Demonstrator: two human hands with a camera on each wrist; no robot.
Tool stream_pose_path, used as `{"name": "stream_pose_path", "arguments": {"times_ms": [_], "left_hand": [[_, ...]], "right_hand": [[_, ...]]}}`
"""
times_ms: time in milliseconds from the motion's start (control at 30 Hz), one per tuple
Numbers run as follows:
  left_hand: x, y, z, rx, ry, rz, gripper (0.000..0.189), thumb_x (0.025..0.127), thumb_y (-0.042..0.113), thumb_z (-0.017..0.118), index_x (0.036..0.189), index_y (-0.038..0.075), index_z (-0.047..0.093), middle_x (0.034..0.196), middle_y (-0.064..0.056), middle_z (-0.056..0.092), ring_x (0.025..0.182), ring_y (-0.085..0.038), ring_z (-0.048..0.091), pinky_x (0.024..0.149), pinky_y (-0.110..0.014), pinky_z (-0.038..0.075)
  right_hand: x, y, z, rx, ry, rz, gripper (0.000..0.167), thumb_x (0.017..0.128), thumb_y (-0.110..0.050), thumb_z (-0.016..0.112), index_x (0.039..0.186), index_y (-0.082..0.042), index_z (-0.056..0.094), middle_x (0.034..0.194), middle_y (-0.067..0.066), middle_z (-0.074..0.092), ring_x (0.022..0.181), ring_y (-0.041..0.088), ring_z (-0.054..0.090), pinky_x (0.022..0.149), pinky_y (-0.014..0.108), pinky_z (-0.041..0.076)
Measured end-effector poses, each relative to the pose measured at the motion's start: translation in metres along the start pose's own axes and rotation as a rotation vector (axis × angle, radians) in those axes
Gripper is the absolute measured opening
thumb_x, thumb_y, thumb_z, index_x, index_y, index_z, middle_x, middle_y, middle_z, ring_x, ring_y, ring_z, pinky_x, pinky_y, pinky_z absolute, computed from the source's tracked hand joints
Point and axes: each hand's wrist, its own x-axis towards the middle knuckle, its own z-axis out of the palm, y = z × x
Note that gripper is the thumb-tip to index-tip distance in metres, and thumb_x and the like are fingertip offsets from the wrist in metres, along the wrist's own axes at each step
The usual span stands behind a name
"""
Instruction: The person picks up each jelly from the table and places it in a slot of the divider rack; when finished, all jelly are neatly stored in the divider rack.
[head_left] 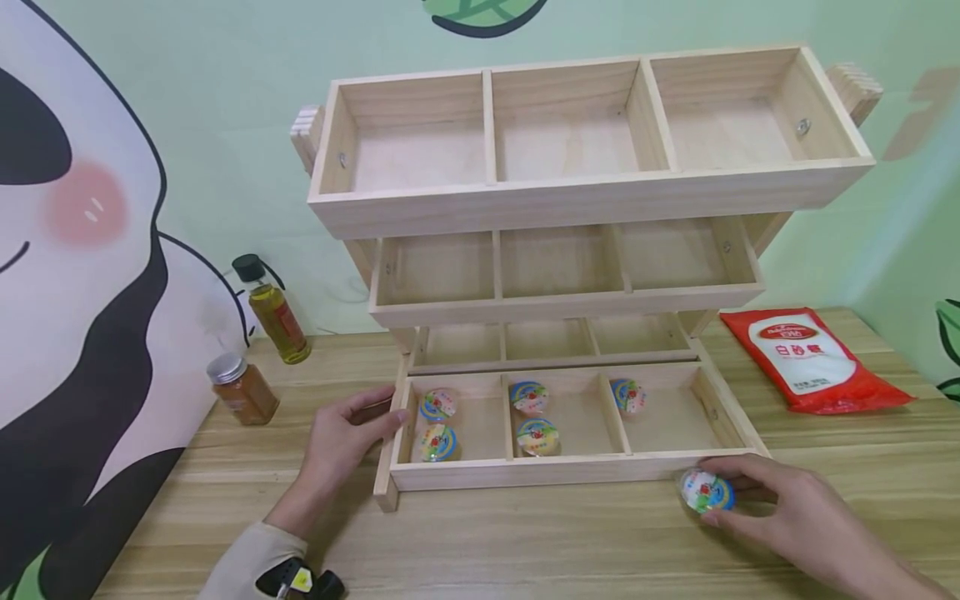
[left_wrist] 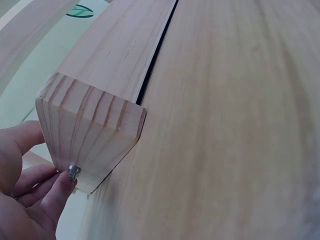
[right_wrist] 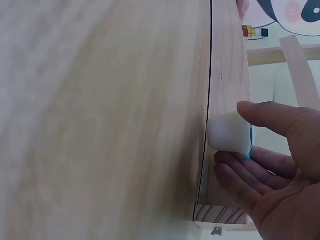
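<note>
In the head view my right hand (head_left: 787, 508) pinches a small jelly cup (head_left: 705, 490) with a printed lid, just in front of the bottom wooden tray (head_left: 525, 475). Its pale rounded body (right_wrist: 227, 132) shows between thumb and fingers in the right wrist view. My left hand (head_left: 341, 437) grips the left end of the bottom tier, its thumb beside a metal bolt (left_wrist: 74, 171) in the left wrist view. Inside the bottom tray lie two jelly cups on the left, two more in the middle compartment, and one jelly cup (head_left: 628, 396) on the right.
Above rise further wooden tiers, the top tray (head_left: 585, 196) overhanging the lower ones. An oil bottle (head_left: 279, 321) and a brown spice jar (head_left: 243, 390) stand at left. A red-and-white sugar bag (head_left: 813, 358) lies at right on the wood-grain table (head_left: 540, 542).
</note>
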Motion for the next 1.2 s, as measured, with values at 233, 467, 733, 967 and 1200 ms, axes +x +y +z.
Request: {"name": "stream_pose_path", "arguments": {"times_ms": [233, 467, 733, 967, 1200], "left_hand": [[-0.001, 0.001, 0.0, -0.002, -0.004, -0.004, 0.053, 0.094, 0.024, 0.085, 0.139, 0.0, 0.068, 0.135, -0.02, 0.069, 0.127, -0.032, 0.066, 0.094, -0.028, 0.057], [0.0, 0.001, 0.0, -0.007, -0.008, -0.018, 0.055, 0.095, 0.024, 0.084, 0.141, 0.001, 0.067, 0.137, -0.02, 0.069, 0.128, -0.032, 0.065, 0.095, -0.03, 0.057], [0.001, 0.001, -0.001, 0.007, -0.008, -0.024, 0.054, 0.095, 0.024, 0.084, 0.141, 0.002, 0.067, 0.138, -0.019, 0.068, 0.128, -0.032, 0.065, 0.096, -0.031, 0.057], [0.0, 0.0, 0.0, -0.014, -0.007, -0.012, 0.054, 0.094, 0.023, 0.085, 0.14, 0.001, 0.067, 0.136, -0.02, 0.069, 0.127, -0.032, 0.065, 0.093, -0.026, 0.057], [-0.002, 0.001, 0.0, -0.02, -0.006, 0.01, 0.054, 0.095, 0.022, 0.084, 0.14, -0.001, 0.066, 0.137, -0.022, 0.068, 0.127, -0.034, 0.066, 0.092, -0.025, 0.057]], "right_hand": [[0.0, -0.006, -0.004, 0.044, 0.004, -0.016, 0.047, 0.079, -0.024, 0.097, 0.121, -0.019, 0.077, 0.108, -0.012, 0.075, 0.092, -0.001, 0.066, 0.08, 0.014, 0.053], [0.006, -0.017, -0.015, 0.09, 0.004, -0.008, 0.049, 0.081, -0.021, 0.095, 0.126, -0.012, 0.075, 0.114, -0.003, 0.076, 0.092, 0.0, 0.068, 0.079, 0.014, 0.055], [0.019, -0.026, -0.025, 0.139, 0.069, -0.098, 0.049, 0.083, -0.009, 0.093, 0.128, -0.013, 0.075, 0.116, 0.001, 0.076, 0.095, 0.0, 0.07, 0.075, 0.016, 0.057], [0.037, -0.029, -0.027, 0.139, 0.053, -0.064, 0.049, 0.086, -0.019, 0.092, 0.131, -0.012, 0.074, 0.119, 0.004, 0.076, 0.098, 0.001, 0.07, 0.077, 0.018, 0.057], [0.051, -0.03, -0.023, 0.104, 0.036, -0.054, 0.05, 0.086, -0.026, 0.092, 0.13, -0.009, 0.075, 0.118, 0.004, 0.076, 0.098, 0.006, 0.071, 0.08, 0.017, 0.056]]}}
